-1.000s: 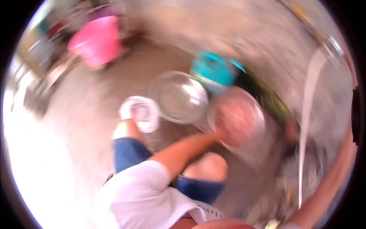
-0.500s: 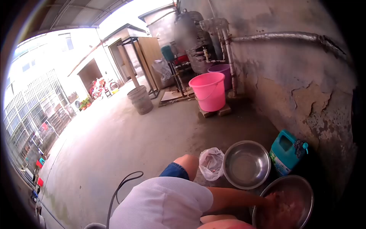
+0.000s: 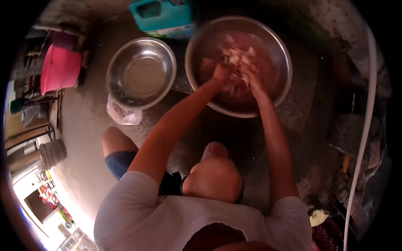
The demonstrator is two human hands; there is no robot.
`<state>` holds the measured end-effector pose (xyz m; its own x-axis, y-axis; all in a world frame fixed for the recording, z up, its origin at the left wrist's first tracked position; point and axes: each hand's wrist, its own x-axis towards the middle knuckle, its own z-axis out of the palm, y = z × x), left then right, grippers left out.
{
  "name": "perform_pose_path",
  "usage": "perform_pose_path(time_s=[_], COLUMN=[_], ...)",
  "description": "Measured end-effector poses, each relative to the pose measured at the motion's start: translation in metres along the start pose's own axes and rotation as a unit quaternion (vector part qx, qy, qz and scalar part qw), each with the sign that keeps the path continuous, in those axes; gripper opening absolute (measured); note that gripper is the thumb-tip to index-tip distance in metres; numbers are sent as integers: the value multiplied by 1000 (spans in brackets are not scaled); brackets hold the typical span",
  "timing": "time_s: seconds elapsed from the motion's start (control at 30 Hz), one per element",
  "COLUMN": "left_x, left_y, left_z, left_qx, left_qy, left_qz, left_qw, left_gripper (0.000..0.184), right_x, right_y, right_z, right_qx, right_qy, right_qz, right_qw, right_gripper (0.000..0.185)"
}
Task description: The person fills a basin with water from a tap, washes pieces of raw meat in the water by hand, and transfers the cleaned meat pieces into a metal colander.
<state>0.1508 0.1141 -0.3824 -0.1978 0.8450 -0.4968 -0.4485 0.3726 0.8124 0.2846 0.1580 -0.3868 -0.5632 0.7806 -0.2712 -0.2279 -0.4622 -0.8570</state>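
Bends forward above a damp grey concrete floor (image 3: 88, 138), bare knees apart, both forearms stretched ahead. Reaches over the near rim of a wide round dull-silver metal basin (image 3: 281, 54), part-filled with cloudy pink water (image 3: 268, 62). Well apart, off to the left, a bright pink round plastic bucket (image 3: 62, 69). Nearer, just left of the wide basin, a smaller shiny round metal basin (image 3: 144, 77). Beyond the gap between both basins, a teal plastic jug (image 3: 169, 16) with a moulded handle and a printed label. At the smaller basin's near edge, partly covered by the rim, a crumpled whitish translucent plastic bag (image 3: 121, 113).

Dips left hand (image 3: 222, 71) and right hand (image 3: 250, 71) side by side into the wide basin, amid pale pink and whitish meat-like pieces (image 3: 240, 54) heaped near the middle. Fingers half-hidden and blurred there; impossible to make out whether clenched on pieces or loose.
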Motion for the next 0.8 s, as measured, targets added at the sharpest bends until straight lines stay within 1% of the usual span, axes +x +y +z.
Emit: perform_pose_path(time_s=[0.07, 0.1, 0.17, 0.2, 0.23, 0.27, 0.3, 0.33, 0.4, 0.43, 0.47, 0.53, 0.57, 0.6, 0.67, 0.7, 0.77, 0.8], left_x=[-23, -14, 1, -5, 0, 3, -5, 7, 38, 27, 34, 56, 71, 84, 99, 100, 106, 99], left_y=[22, 32, 23, 33, 30, 28, 46, 41, 24, 40, 37, 29, 31, 32, 32, 24, 1, 4], left_z=[11, -7, -28, -15, -21, -30, -30, -43, -70, -56, -52, -52, -63, -66, -63, -61, -53, -43], left_qx=[-27, -9, 28, 143, 102, 61, 86, 137, 237, 233, 221, 199, 189, 156, 86, 57, -1, 16], left_qy=[37, -11, -47, 101, 74, 48, 19, 29, 52, 86, 107, 149, 120, 119, 115, 70, -25, -43], left_qz=[-36, -65, -104, -99, -85, -72, -88, -52, 20, 24, 56, 119, 33, -34, -162, -176, -194, -183], left_qw=[998, 998, 993, 980, 988, 994, 992, 989, 970, 968, 968, 961, 974, 980, 976, 980, 981, 982], left_gripper=[25, 29, 37, 46, 48, 51, 50, 47, 43, 33, 32, 29, 24, 24, 23, 26, 31, 32], right_x=[-3, -4, -6, -2, 9, 16, 16, 20, 32, 47, 57, 69, 75, 77, 79, 72, 81, 86], right_y=[-17, -31, -36, -37, -29, -22, -31, -39, -50, -42, -29, -20, -18, -16, -15, -32, 4, 16], right_z=[-13, -8, -18, -23, -39, -55, -62, -64, -66, -80, -90, -84, -79, -73, -58, -28, -39, -42], right_qx=[-34, -48, -61, -149, -257, -360, -318, -387, -516, -564, -578, -605, -598, -524, -363, -292, -291, -290], right_qy=[35, 85, 129, 218, 246, 269, 205, 190, 153, 140, 148, 165, 122, 105, 66, 46, -23, -58], right_qz=[2, 18, 70, 127, 93, 60, 74, 39, -32, -61, -74, -98, -34, 8, 89, 139, 59, 18], right_qw=[999, 995, 987, 956, 930, 891, 923, 902, 842, 811, 799, 773, 792, 845, 925, 945, 955, 955], right_gripper=[25, 23, 22, 31, 38, 44, 39, 36, 30, 31, 36, 48, 63, 63, 62, 64, 68, 70])
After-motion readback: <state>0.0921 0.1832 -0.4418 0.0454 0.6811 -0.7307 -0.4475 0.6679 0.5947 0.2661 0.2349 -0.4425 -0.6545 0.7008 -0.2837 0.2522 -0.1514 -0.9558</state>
